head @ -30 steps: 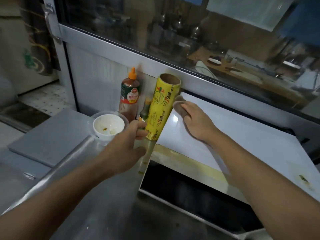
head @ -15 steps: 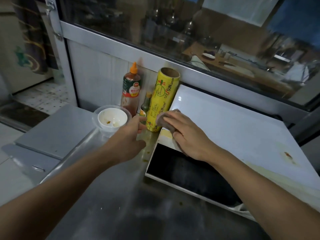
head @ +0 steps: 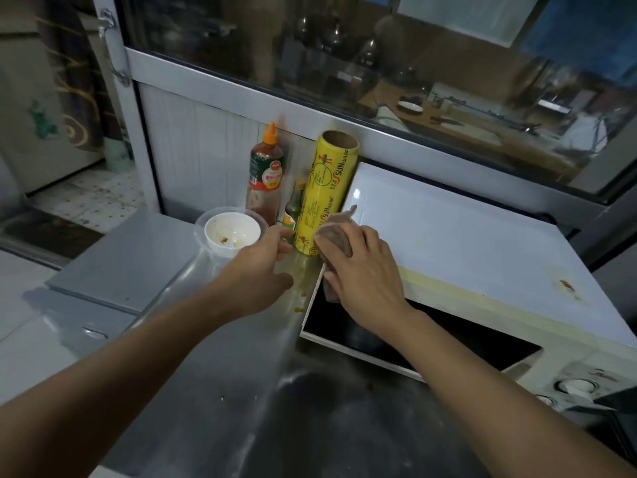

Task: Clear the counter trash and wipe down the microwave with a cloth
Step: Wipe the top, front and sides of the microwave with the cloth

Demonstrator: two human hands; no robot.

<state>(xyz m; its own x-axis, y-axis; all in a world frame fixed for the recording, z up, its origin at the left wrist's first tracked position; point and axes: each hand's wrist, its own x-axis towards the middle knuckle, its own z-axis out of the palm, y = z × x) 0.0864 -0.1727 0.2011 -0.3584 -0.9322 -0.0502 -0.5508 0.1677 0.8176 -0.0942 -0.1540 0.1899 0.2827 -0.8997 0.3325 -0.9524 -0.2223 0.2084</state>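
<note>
Head view: your right hand (head: 362, 270) presses a brown cloth (head: 336, 236) onto the front left corner of the white microwave (head: 465, 250); the fingers (head: 358, 232) lie flat over it, hiding most of the cloth. Your left hand (head: 256, 270) hovers just left of the microwave, fingers loosely spread, holding nothing. Its fingertips sit near the yellow wrap roll (head: 322, 194), and you cannot tell whether they touch. Left of the microwave on the table (head: 213, 357) stand a sauce bottle (head: 265, 174), a small bottle (head: 293, 207) half hidden by the roll, and a dirty white bowl (head: 231, 232). The microwave's dials are cut off by the right edge.
</note>
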